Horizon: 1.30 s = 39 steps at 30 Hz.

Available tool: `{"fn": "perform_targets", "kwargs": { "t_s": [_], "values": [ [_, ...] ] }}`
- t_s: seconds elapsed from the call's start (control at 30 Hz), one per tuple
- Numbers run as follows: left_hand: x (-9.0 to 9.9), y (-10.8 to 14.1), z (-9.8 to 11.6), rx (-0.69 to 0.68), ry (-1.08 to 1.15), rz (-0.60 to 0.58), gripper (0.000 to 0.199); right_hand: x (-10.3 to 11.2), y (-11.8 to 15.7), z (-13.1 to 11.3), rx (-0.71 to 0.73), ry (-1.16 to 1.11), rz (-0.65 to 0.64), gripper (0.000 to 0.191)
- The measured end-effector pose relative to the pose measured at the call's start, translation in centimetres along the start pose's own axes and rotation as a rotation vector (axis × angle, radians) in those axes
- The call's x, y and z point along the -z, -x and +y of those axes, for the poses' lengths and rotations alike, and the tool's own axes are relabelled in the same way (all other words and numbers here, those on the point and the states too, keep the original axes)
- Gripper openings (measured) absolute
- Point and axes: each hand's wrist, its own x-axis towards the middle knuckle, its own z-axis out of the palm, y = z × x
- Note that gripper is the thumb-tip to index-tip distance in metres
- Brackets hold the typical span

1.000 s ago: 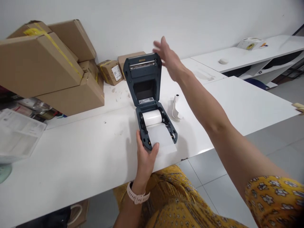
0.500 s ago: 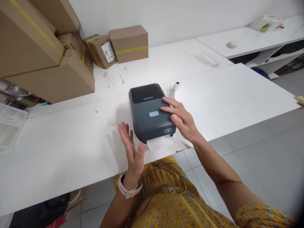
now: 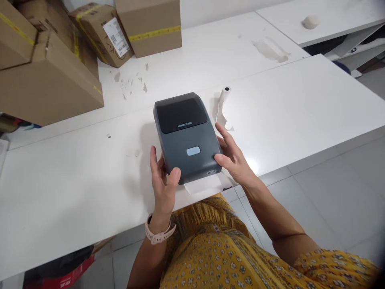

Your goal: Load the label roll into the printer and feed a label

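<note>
Between left hand and right hand: dark printer; both hands half-curled, holding its sides near front.

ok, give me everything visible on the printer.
The printer is dark grey-blue, boxy with bevelled corners, its matte casing plastic-looking. Its lid looks shut. A glossy black panel with small pale lettering covers the top's far part; a light-blue rounded button or window sits nearer, an outlined oval mark at the near right edge. White paper shows under its near end. It's upright at the white table; its base is hidden. The left hand and right hand flank it, right thumb on its edge.
</note>
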Motion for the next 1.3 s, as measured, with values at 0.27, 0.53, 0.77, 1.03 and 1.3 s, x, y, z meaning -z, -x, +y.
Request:
{"fn": "perform_targets", "kwargs": {
  "t_s": [0.27,0.53,0.77,1.03,1.3],
  "values": [
    [-0.8,-0.2,-0.3,-0.084,-0.072,0.028,0.078,-0.9,-0.2,0.9,0.086,0.074,0.093,0.092],
    [-0.6,6.1,0.0,-0.011,-0.034,0.223,0.034,-2.6,-0.2,0.7,0.473,0.229,0.254,0.041],
    [-3.5,5.1,1.1,0.437,0.232,-0.207,0.061,-2.3,-0.2,0.9,0.471,0.265,0.237,0.037],
    [-4.6,5.1,0.7,0.448,0.291,-0.147,0.064,-2.4,-0.4,1.2,0.489,0.267,0.257,0.036],
    [-2.6,5.4,1.8,0.321,0.043,-0.322,0.059,-1.8,-0.1,-1.1,0.672,0.71,0.215,0.031]
  ]
}}
